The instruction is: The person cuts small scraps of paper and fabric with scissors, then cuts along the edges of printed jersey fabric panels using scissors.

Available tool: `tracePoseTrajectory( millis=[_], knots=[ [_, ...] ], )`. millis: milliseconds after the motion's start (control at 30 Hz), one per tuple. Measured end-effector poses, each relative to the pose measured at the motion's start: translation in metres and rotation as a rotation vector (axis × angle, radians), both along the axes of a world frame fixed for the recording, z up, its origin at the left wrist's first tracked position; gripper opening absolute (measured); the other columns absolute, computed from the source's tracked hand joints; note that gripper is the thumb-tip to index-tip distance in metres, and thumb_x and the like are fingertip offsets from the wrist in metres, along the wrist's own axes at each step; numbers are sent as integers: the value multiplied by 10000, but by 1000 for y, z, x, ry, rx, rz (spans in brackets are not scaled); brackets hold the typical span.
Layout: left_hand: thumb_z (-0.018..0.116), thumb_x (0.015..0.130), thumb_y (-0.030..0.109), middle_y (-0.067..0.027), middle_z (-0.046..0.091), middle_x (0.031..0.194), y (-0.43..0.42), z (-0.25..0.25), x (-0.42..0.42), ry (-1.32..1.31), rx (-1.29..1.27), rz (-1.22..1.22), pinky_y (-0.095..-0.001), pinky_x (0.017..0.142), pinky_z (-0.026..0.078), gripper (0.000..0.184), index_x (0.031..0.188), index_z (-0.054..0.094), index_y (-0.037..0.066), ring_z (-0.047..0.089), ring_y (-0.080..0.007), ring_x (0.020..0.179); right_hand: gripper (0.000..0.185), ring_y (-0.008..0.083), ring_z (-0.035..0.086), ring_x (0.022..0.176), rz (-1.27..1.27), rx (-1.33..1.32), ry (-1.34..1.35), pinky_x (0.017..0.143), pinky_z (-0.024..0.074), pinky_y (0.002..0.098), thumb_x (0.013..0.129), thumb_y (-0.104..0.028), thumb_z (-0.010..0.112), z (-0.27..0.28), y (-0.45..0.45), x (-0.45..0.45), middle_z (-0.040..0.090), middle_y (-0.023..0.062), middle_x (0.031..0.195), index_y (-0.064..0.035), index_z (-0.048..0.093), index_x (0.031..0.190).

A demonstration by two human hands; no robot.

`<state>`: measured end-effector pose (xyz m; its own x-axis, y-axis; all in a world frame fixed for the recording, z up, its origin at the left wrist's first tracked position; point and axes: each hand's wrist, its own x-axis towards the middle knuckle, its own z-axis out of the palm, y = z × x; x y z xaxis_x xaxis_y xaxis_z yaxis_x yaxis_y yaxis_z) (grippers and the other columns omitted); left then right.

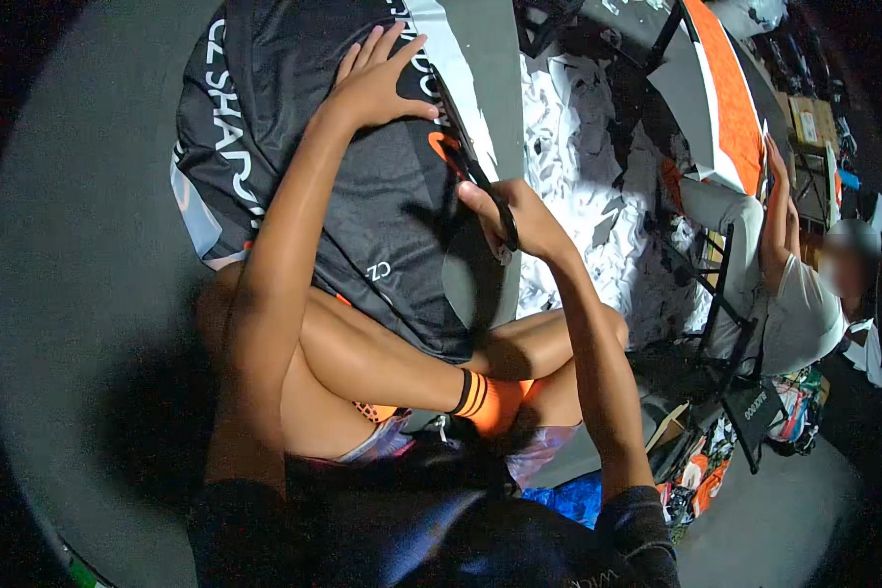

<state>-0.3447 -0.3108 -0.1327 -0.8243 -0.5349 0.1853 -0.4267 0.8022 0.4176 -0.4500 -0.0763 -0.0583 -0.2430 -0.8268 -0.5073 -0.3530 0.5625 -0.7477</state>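
We list: black printed cloth [387, 186], cropped by the top edge; co-worker's head [851, 261], right of frame, blurred.

Rests splayed left hand [374, 90] on black fabric [382, 196]. Holds black scissors [477, 167] in right hand [529, 220] at fabric's right edge. Shows white scraps [570, 196] right of fabric, seated co-worker [802, 312] farther right.

black fabric [392, 186]: "CZSHAR…", "CZ" | chair [757, 406]: lettering too small

Another person [799, 318], black chair [755, 407]
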Motion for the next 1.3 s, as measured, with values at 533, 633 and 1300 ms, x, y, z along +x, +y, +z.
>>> tracePoseTrajectory(
  millis=[533, 633, 1300],
  knots=[
    [750, 538, 621, -83, 143, 1526, 0, 4, 0, -25, 30, 16, -437, 1131, 91, 1061, 1431, 298, 270, 86, -282, 1412, 686, 142, 529, 420, 62, -1, -36, 405, 386, 278, 876, -586, 480, 3, 9, -4, 493, 52, 429, -24, 526, 485],
    [751, 524, 630, -85, 144, 1526, 1, 4, -1, -24, 36, 20, -441, 1129, 91, 1080, 1432, 296, 265, 80, -287, 1412, 695, 144, 531, 418, 57, 22, -52, 402, 386, 278, 884, -584, 466, 7, 1, -5, 494, 52, 428, -20, 530, 484],
    [742, 505, 658, -96, 145, 1524, -3, -1, -2, 3, 26, 24, -449, 1126, 83, 1128, 1442, 275, 239, 75, -298, 1410, 652, 139, 472, 391, -16, 5, 19, 398, 355, 294, 874, -580, 498, -3, -17, -5, 476, 50, 443, -29, 519, 525]
  ],
)
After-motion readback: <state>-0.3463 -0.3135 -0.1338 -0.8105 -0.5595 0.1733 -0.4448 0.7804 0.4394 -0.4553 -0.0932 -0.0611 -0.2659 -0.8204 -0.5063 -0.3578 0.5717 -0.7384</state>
